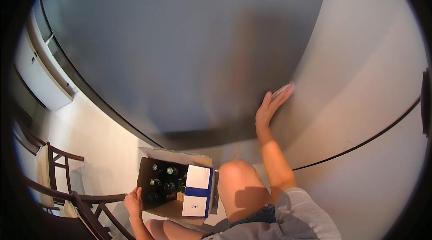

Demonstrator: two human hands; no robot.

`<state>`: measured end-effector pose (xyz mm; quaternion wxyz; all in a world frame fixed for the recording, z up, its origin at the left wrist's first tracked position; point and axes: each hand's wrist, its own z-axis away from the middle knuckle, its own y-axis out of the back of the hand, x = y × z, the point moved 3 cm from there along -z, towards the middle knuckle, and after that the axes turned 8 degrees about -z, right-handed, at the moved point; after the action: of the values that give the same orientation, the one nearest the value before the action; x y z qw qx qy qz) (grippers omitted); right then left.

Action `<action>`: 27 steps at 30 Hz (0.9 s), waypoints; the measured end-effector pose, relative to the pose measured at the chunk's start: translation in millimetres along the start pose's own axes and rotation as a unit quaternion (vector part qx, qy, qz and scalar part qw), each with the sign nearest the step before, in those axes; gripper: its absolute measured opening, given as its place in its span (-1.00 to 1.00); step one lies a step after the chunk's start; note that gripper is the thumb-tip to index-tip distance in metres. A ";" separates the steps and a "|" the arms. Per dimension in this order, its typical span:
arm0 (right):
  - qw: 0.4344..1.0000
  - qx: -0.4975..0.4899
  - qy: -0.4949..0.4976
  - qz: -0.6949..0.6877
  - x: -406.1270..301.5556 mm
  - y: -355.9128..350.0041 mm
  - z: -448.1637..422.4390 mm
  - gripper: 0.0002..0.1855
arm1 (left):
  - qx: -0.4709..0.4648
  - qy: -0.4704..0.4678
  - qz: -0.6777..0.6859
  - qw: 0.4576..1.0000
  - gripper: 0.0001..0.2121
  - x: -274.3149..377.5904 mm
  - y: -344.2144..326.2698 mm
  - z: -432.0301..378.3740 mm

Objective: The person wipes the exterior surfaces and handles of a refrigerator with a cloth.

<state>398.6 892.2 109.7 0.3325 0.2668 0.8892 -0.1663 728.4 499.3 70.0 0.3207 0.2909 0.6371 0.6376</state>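
Note:
A cardboard box (199, 191) with several dark green glass bottles (172, 171) upright inside sits on the floor between my knees. One flap, white with a blue band, lies folded over its right part. My left hand (134, 201) grips the box's left edge, thumb on top. Up and to the right, my right hand (271, 106) lies stretched along the edge of a large glossy grey panel (175, 54), thumb apart from the fingers. A pale strip shows by these fingertips; whether it is an object or light is unclear.
Dark wooden chairs (101, 199) with pale seats stand at the left, close to my left arm. Further back is a white cabinet (47, 74). Pale floor (98, 118) runs beside the panel. On the right stretches a beige surface (357, 81) with a dark seam.

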 end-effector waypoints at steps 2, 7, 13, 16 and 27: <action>1.000 0.026 -0.005 -0.012 -4.8 -6.1 -6.1 -0.30 | -0.001 0.017 0.016 1.000 -0.65 -0.5 0.5 9.3; 0.952 0.091 -0.251 -0.151 62.0 4.3 58.8 -0.33 | -0.006 0.057 0.037 0.998 -0.67 -0.7 -2.4 24.5; 0.770 0.189 -0.524 -0.311 223.5 38.7 151.0 -0.47 | -0.014 0.112 0.067 0.991 -0.66 6.5 -0.8 34.9; 0.655 0.155 -0.616 -0.409 260.0 53.5 168.0 -0.62 | -0.022 0.099 0.048 0.994 -0.65 20.4 6.5 24.9; 0.978 -0.115 0.081 0.156 69.2 -14.7 116.0 -0.60 | 0.023 0.109 0.063 0.992 -0.68 16.0 3.9 28.7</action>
<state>404.3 850.7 -19.6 0.3101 0.3749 0.8736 0.0131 740.7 529.8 73.9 0.2012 0.2668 0.6633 0.6696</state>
